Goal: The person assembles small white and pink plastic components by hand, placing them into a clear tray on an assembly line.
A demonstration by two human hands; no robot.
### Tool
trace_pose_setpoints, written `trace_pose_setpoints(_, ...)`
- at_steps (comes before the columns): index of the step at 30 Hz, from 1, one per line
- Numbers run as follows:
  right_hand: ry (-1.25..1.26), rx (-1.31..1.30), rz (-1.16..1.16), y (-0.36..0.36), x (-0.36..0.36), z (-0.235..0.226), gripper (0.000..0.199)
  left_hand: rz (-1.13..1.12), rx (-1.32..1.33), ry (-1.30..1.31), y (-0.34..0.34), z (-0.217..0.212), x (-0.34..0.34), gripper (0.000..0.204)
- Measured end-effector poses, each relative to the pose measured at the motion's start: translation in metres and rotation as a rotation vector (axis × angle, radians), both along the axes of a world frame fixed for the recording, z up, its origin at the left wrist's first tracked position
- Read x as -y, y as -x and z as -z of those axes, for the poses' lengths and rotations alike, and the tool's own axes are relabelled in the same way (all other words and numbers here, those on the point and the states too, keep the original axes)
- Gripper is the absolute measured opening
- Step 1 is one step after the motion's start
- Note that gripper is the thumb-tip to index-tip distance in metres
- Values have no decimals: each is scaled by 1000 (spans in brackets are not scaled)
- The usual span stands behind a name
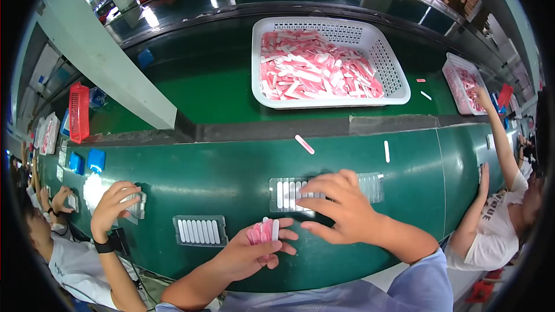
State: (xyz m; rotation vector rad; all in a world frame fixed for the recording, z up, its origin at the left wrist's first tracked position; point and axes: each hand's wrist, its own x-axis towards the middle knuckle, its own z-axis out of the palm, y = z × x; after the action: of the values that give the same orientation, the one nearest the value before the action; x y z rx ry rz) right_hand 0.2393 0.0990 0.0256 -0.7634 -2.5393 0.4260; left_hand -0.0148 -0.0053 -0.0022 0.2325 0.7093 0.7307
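Note:
My left hand (245,254) is closed around a bunch of short round-ended strips (263,232), pink and white, that look like mini nail files. Just right of it, my right hand (341,202) hovers with thumb and fingers apart over a clear plastic tray (274,203). White strips stand side by side in that tray's left part; my fingers cover its right part. Another clear ribbed tray (373,188) shows beyond my right hand. To the left of my left hand lies a clear tray (224,238) with a row of several white strips.
A white basket (329,104) heaped with pink and white strips stands behind the dark ledge (260,130). Loose strips (304,144) lie on the green table (231,167). Co-workers' hands (113,205) work at the left; another person reaches into a basket (462,84) at the right.

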Motion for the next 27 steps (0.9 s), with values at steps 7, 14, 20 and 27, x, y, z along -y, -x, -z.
trace_pose_setpoints(7,497,-175,-67,8,16,6,23,147,24,-62,-20,-10,-4,46)
trace_pose_setpoints(14,269,-298,-216,-15,11,8,16,153,191,6,-16,-4,-7,39)
trace_pose_setpoints(20,-315,-185,-198,-22,12,10,25,267,-47,-138,-20,-2,-10,32)
trace_pose_setpoints(27,648,-311,87,-23,32,6,19,242,-303,-303,-36,-9,-15,33)
